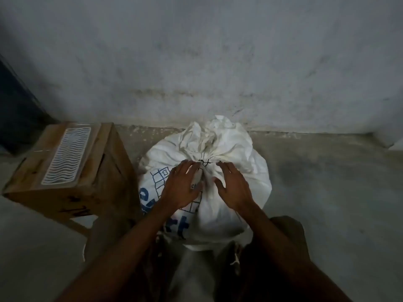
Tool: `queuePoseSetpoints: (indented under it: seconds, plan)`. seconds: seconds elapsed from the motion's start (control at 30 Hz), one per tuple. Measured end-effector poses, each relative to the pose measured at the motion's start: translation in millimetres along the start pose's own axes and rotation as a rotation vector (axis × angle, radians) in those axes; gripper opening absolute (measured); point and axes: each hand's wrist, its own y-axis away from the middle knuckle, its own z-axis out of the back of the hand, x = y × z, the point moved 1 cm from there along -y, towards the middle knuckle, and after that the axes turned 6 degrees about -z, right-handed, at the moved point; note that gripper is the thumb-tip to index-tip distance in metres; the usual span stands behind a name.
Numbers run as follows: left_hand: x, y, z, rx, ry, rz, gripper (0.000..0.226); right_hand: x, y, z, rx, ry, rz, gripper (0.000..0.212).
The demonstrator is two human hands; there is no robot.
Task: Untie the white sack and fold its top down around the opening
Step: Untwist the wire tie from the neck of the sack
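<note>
At the far left a brown cardboard box stands on the concrete floor, with a white plastic grille of wavy slots lying on its top. Just right of the box, near the stained grey wall, sits the white sack. It is full and rounded, its cloth creased, with blue lettering and a blue grid printed on its left, near side. Its neck is gathered and tied by a thin dark cord, and the loose top bunches up in crumpled folds beyond the knot. The left hand lies on the sack just left of the knot, fingers spread and fairly straight. The right hand lies just right of it, fingers likewise spread, gripping nothing.
</note>
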Motion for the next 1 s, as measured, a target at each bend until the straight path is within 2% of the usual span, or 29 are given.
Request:
queuePoseSetpoints:
  seconds: [0.17,0.3,0.4,0.57,0.73,1.0]
  plan:
    - [32.3,-44.0,-28.8,0.120,0.075,0.022,0.056,-19.3,-62.2,-28.0,0.096,-0.034,-0.048,0.030]
    - [50.1,-65.7,-47.1,0.160,0.111,0.050,0.050,-37.1,-85.0,-59.1,0.192,-0.106,-0.110,0.030]
    - [64.0,-84.1,-49.6,0.178,0.131,0.070,0.037,-40.8,-102.5,-71.9,0.152,-0.067,-0.134,0.016]
    - [82.6,-90.0,-52.5,0.172,0.261,0.042,0.031,-41.3,-116.1,-76.0,0.063,-0.095,-0.169,0.016]
    - [86.9,-89.0,-54.1,0.193,0.284,-0.028,0.048,-39.0,-111.3,-74.7,-0.016,-0.198,-0.108,0.019]
    - [87.1,-85.3,-60.0,0.285,0.239,0.011,0.051,-50.4,-112.9,-86.6,0.011,-0.204,-0.131,0.025]
